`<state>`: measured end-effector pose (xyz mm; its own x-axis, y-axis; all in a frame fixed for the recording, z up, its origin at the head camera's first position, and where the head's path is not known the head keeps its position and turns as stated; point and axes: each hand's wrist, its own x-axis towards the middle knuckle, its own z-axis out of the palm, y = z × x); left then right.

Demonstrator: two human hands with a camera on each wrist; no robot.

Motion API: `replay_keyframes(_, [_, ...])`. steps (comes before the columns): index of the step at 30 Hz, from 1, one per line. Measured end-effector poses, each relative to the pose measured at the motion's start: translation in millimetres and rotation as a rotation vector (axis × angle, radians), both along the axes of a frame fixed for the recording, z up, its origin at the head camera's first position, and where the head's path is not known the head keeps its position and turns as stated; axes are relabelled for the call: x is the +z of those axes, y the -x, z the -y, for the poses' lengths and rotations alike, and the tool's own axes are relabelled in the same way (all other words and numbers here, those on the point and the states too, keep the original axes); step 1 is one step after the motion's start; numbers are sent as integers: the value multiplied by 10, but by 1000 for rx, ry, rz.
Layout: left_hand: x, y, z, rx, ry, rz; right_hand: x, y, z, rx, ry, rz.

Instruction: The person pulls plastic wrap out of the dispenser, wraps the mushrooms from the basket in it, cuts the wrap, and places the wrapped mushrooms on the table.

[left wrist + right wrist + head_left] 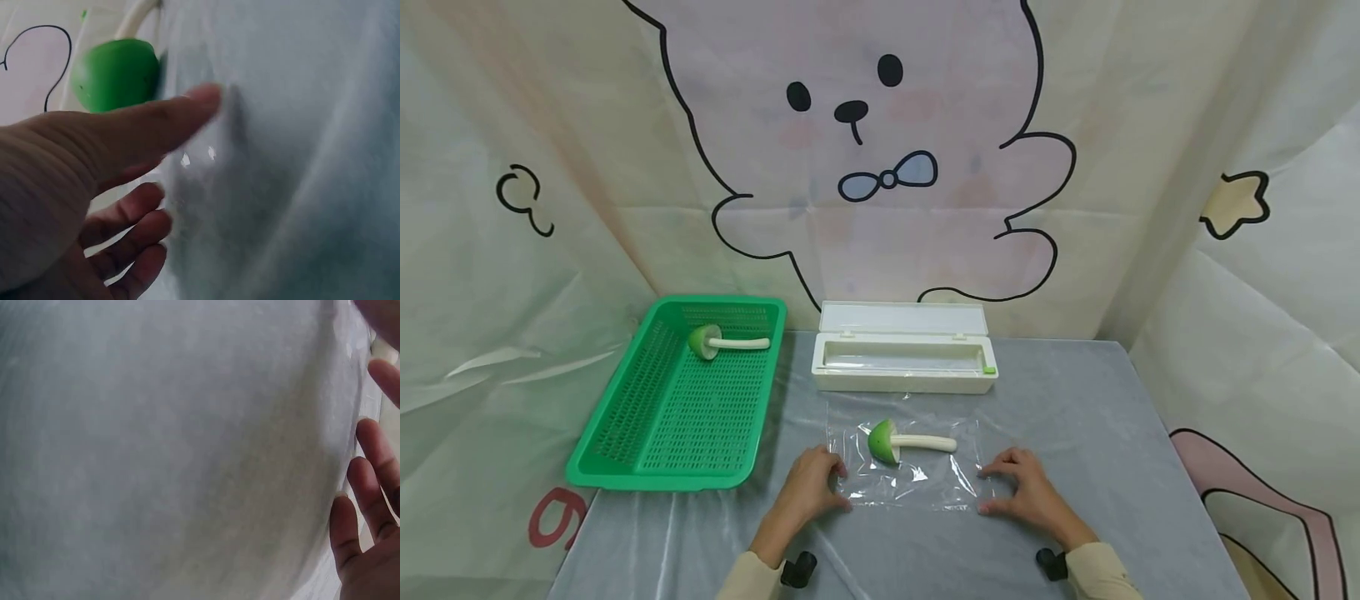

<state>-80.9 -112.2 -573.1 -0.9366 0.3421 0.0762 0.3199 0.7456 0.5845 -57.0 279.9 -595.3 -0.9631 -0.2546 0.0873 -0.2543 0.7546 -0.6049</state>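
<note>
A toy mushroom (pixel 883 442) with a green cap and white stem lies on its side on a sheet of clear plastic film (pixel 925 487), stem pointing right. At the sheet's left edge is my left hand (pixel 811 483), thumb and fingers spread apart at the film. My right hand (pixel 1026 492) is at the right edge, its thumb and fingers apart in the same way. The left wrist view shows the green cap (pixel 119 74) beyond the thumb. In the right wrist view the fingers (pixel 375 503) are spread over the cloth.
On the left stands a green basket (pixel 745 479) with a second toy mushroom (pixel 703 342) inside. Behind the film is a white cling film box (pixel 902 383), its lid raised. Grey cloth (pixel 925 558) covers the table. A printed curtain (pixel 1097 208) hangs behind.
</note>
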Motion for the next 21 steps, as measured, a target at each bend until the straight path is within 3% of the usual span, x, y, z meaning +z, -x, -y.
replay_keyframes(4, [-30,-6,71,-69,60,2,-10,-4,10,46,-22,-42])
replay_keyframes(8, [-43,-5,95,-108,75,-33,-23,-9,40,77,-46,-135])
replay_keyframes(11, [-37,-6,100,-115,78,-49,-21,-22,63,82,-56,-156])
replay_keyframes(16, [12,-23,110,-86,67,-23,15,-37,92,61,5,-79])
replay_keyframes(21, [79,-26,135,-70,52,-23,92,-32,103,5,88,59])
